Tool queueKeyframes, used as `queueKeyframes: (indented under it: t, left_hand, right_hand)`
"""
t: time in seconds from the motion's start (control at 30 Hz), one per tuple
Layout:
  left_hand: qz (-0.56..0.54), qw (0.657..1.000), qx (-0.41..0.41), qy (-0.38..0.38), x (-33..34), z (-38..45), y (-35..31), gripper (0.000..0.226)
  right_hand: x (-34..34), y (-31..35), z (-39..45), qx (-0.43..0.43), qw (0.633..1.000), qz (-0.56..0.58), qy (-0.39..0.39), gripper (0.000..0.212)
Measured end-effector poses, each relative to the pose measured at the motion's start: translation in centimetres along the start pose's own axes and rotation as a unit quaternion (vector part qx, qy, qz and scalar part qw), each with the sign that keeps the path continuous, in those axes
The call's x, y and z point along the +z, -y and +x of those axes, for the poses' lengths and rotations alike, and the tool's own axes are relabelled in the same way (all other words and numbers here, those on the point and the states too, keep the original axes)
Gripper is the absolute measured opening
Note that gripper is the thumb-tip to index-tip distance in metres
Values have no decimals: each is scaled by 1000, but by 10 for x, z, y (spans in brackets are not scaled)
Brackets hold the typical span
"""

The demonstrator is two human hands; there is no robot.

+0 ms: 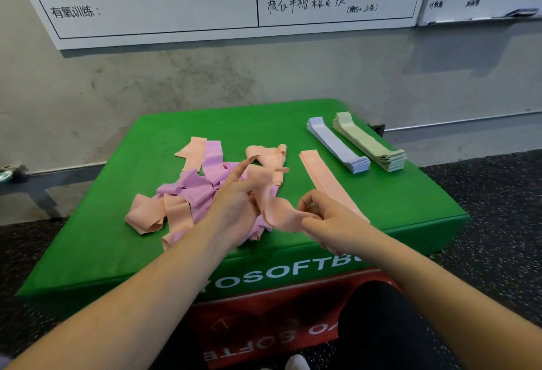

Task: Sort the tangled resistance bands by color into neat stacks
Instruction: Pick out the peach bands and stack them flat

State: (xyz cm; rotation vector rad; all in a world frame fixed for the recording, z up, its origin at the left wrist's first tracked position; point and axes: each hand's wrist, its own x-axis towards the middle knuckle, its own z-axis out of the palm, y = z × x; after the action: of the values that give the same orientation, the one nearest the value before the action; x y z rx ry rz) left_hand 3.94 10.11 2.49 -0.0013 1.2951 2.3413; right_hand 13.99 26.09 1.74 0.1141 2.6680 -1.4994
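A tangled heap of peach and purple bands (193,190) lies on the green soft box (123,246). My left hand (237,202) is in the heap, fingers spread, with a peach band (278,211) draped across it. My right hand (328,220) pinches the near end of that same peach band. To the right lie three sorted stacks: a flat peach stack (322,176), partly hidden under my right hand, then a blue stack (337,146) and a green stack (369,143).
The green box sits on a red box (264,328) against a grey wall (176,82) with whiteboards (176,5). Dark speckled floor (498,208) surrounds it. A metal bench frame (35,184) stands at the left. My dark-clad knee (381,325) is below the box's front edge.
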Motion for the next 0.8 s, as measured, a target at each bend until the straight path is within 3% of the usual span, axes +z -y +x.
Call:
queueKeyframes:
  t: [0.23,0.37,0.4,0.53,0.67,0.8]
  left_hand:
    - [-62,998,11,6,9,1,3,60]
    - [-6,1000,-7,-21,12,0,7,29]
    - [27,999,-19,-4,10,-1,9,25]
    - [107,988,-43,102,2,0,16,50]
    - [136,977,-31,159,1,-3,22,54]
    - [173,977,-12,123,-4,2,20,55]
  right_hand:
    - [-1,-16,2,43,999,-2,6,30]
    - [1,-15,1,18,1000,14,-19,36]
    - [1,-14,1,6,999,25,-26,38]
    - [-2,-9,8,6,995,81,-57,52]
    - [-3,-9,15,48,992,116,-16,31]
    - [-7,-9,15,32,973,220,-64,23]
